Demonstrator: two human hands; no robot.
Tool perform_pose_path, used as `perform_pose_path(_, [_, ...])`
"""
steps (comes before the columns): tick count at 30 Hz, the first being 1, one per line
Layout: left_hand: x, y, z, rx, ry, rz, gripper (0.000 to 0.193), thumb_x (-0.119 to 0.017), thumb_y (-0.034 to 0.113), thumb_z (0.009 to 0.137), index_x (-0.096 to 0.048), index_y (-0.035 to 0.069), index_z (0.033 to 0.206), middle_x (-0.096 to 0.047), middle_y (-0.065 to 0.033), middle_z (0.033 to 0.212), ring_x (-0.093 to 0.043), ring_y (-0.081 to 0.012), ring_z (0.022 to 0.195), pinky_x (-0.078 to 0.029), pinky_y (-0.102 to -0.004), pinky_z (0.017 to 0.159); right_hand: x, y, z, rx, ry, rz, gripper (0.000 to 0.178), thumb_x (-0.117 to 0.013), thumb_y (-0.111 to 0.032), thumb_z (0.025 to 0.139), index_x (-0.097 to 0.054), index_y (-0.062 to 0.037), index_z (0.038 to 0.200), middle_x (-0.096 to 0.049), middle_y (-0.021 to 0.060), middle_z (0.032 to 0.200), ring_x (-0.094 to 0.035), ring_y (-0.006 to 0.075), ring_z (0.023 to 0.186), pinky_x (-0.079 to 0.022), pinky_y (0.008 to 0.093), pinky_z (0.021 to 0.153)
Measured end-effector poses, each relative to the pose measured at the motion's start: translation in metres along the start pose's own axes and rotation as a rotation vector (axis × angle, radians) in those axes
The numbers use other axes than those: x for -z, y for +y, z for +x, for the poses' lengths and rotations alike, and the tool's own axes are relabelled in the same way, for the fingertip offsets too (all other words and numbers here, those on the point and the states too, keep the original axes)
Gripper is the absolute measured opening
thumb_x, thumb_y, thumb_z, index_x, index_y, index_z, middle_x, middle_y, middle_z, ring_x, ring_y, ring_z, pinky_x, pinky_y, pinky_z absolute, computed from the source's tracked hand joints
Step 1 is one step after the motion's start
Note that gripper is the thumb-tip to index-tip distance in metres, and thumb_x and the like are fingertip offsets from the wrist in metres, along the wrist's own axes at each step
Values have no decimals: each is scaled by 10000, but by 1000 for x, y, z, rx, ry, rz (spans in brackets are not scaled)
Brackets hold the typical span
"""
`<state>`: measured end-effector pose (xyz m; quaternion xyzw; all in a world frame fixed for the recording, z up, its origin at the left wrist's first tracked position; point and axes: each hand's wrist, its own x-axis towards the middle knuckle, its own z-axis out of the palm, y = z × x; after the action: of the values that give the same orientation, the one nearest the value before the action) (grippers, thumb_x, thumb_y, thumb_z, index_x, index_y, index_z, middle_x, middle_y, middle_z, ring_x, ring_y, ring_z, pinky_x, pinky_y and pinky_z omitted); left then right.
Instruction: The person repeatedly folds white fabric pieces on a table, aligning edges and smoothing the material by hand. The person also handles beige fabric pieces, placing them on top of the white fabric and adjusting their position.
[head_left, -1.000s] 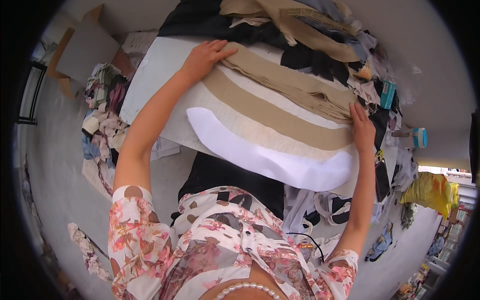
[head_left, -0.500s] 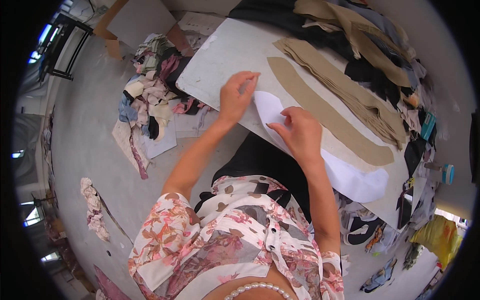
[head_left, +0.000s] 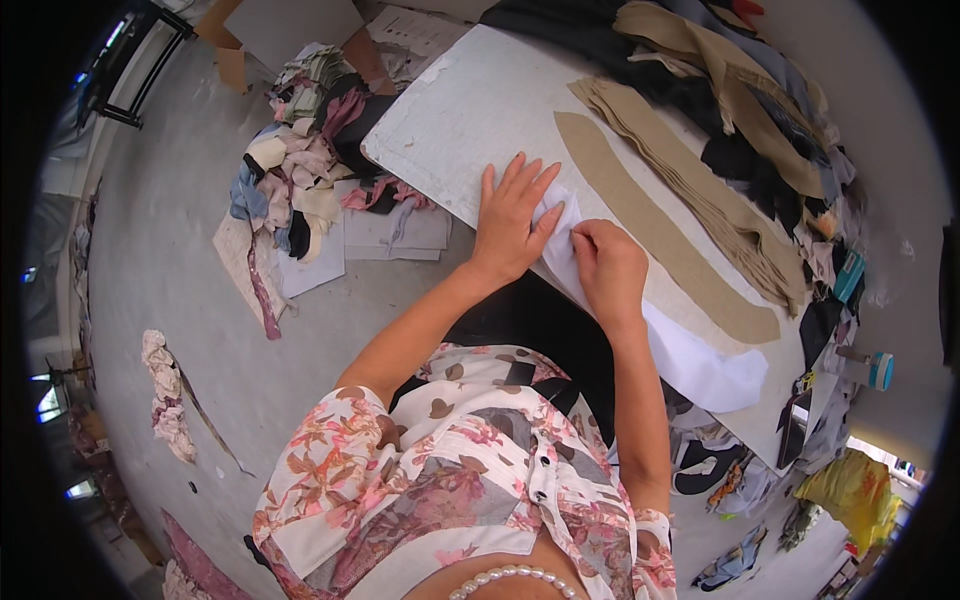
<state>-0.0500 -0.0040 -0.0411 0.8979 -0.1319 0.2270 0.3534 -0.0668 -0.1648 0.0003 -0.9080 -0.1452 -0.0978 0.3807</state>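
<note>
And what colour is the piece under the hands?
The piece is white, shown best in the head view.

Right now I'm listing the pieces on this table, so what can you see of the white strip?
The white strip is long, curved, plain and thin-looking, with a broad right end; cloth or paper, I can't tell. It lies along the near edge of the pale table, closer to the person than the flat tan strip. The left hand, fingers spread, rests at its left end; the right hand, fingers curled, touches it close by. The hands hide part of it.
</note>
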Motion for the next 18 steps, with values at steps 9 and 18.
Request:
perform_pose_path(9, [-3, 0, -3, 26, -50, 108, 507, -577, 173, 918, -463, 106, 1407, -505, -131, 1402, -384, -324, 1371, -169, -553, 1132, 31, 22, -17, -353, 190, 717, 128, -648, -102, 919, -677, 2, 989, -631, -19, 804, -524, 59, 686, -440, 213, 628])
perform_pose_path(18, [27, 24, 14, 10, 246, -76, 394, -593, 203, 932, -560, 63, 1299, -580, -139, 1289, -527, -270, 1218, -377, -399, 1031, 74, 11, -21, 12, 468, 433, 72, -686, -4, 848, -675, -15, 919, -620, 30, 764, -545, 125, 658, -437, 253, 602])
